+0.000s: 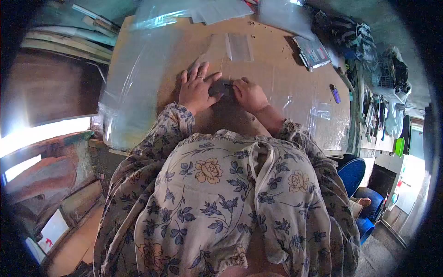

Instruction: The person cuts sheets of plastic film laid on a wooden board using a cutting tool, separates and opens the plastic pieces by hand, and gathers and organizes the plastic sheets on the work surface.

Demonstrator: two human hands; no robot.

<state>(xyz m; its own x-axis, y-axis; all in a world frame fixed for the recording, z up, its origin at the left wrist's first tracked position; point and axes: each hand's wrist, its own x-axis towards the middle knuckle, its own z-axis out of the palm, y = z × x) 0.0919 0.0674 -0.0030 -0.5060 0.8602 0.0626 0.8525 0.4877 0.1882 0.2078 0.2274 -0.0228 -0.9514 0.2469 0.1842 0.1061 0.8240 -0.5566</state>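
Note:
My left hand (197, 91) lies on the brown tabletop with its fingers spread, a ring on one of them. Just to its right, my right hand (249, 94) is closed around a small, thin dark object (228, 85) whose tip points toward the left hand. Its kind is too small to make out. Clear plastic sheeting (282, 85) lies flat to the right of the hands. Beyond them rests a small clear plastic sleeve (239, 47).
A large clear plastic sheet (134, 78) covers the table's left side, and more sleeves (221, 11) lie at the far edge. On the right are a printed box or booklet (312, 52) and a purple lighter (336, 94). Blue containers (351, 175) stand beside the table.

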